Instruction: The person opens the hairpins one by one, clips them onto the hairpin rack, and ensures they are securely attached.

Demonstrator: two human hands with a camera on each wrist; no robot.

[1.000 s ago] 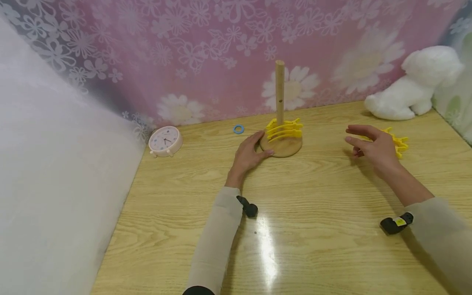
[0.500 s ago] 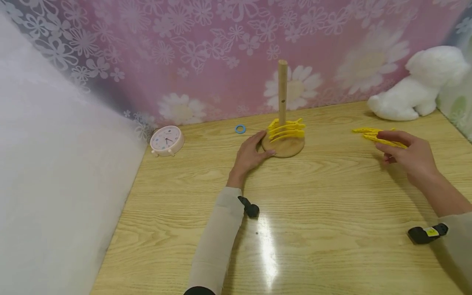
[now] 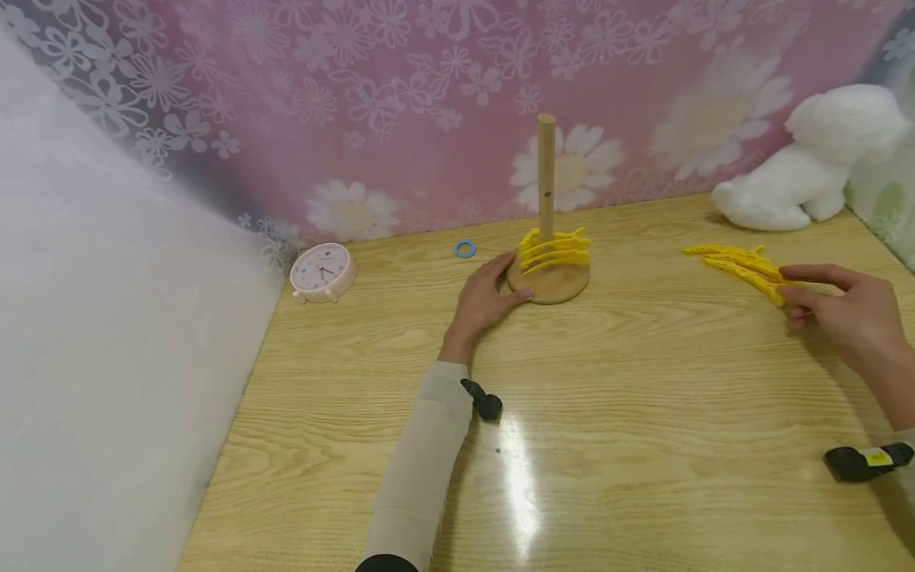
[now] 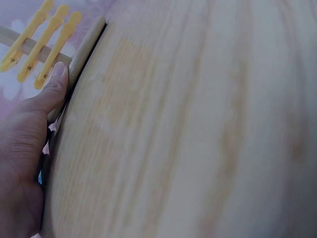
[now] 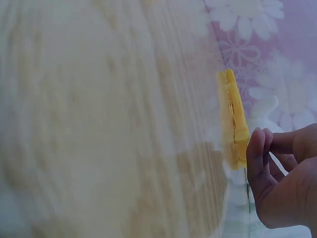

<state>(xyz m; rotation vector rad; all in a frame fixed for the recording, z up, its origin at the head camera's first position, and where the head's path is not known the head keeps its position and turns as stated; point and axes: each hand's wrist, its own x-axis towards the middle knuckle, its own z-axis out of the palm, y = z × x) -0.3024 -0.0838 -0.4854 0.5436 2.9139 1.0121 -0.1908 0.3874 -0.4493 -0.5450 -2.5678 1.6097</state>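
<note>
A wooden stand (image 3: 546,179) with a round base and upright post stands near the back wall. Several flat yellow plastic pieces (image 3: 556,253) are stacked low around its post. My left hand (image 3: 484,302) holds the base at its left side, thumb in front and fingers at the back; the left wrist view shows the thumb (image 4: 55,89) against the base edge. At the right, my right hand (image 3: 851,306) pinches the near end of a long yellow plastic piece (image 3: 743,276) between thumb and fingertips. Another yellow piece (image 3: 715,251) lies just behind it on the table.
A blue ring (image 3: 465,249) lies left of the stand. Farther left stands a pink alarm clock (image 3: 323,272). A white plush dog (image 3: 815,163) sits in the back right corner. Flower-patterned cloth (image 3: 429,119) covers the wall behind the wooden table (image 3: 608,413).
My right hand has moved right, past the loose yellow pieces, and now pinches the near end of one. The left hand stays on the stand's base.
</note>
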